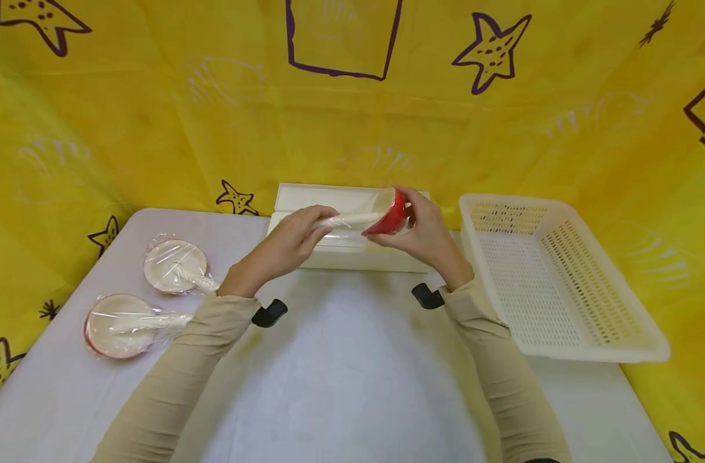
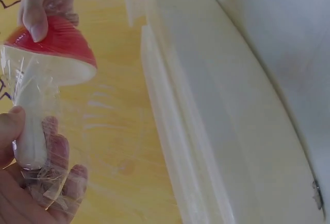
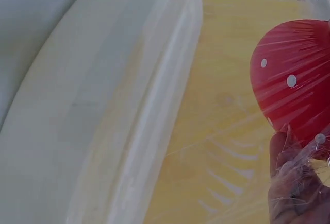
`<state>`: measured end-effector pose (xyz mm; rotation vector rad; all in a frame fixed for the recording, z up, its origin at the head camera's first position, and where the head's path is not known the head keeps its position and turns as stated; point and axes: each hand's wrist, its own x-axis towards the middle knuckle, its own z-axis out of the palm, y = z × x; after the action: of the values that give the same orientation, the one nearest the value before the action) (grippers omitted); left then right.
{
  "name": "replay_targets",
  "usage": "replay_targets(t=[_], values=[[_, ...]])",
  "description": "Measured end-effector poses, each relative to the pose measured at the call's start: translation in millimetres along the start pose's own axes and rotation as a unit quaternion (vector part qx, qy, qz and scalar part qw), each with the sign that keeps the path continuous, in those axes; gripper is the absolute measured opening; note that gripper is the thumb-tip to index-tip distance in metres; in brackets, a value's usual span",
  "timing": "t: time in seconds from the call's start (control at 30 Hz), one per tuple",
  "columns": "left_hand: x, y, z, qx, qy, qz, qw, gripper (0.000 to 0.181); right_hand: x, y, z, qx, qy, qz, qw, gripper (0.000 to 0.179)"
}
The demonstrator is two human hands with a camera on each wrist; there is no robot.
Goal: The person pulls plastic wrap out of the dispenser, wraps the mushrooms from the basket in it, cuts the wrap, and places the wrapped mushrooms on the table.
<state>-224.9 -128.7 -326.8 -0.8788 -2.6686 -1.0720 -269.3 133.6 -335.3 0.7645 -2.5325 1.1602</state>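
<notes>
My left hand [image 1: 285,241] pinches the white stem of a plastic-wrapped ornamental mushroom [image 1: 392,215], while my right hand [image 1: 424,231] grips its red cap. They hold it tilted sideways above an open white box [image 1: 364,260]. White spots dot the cap [image 3: 291,87] in the right wrist view. From the left wrist, the cap's pale underside and the stem [image 2: 32,141] show, with loose wrap around the left fingers. Part of the right hand's grip is hidden behind the cap.
Two more wrapped mushrooms [image 1: 175,265] lie stem-sideways at the table's left; the nearer one [image 1: 121,326] is close to my left sleeve. A white perforated basket [image 1: 613,276] stands at the right. Behind the table hangs a yellow patterned cloth [image 1: 358,122].
</notes>
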Motion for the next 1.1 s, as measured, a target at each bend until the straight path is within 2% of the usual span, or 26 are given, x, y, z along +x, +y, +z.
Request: replay_targets(t=[0.2, 0.6, 1.1], values=[[0.0, 8.2, -7.0, -0.021, -0.005, -0.014, 0.9997, 0.032, -0.1, -9, -7, 0.003, 0.005, 0.001, 1.0, 0.084], [-2.2, 21.2, -18.9, -0.03, 0.017, 0.019, 0.9992, 0.031, -2.4, -27, -22, 0.003, 0.015, -0.006, 0.9999, 0.082], [-2.1, 31.8, -27.5, -0.033, 0.016, 0.024, 0.999, 0.032, -1.7, -36, -31, 0.006, 0.044, -0.025, 0.9987, 0.081]])
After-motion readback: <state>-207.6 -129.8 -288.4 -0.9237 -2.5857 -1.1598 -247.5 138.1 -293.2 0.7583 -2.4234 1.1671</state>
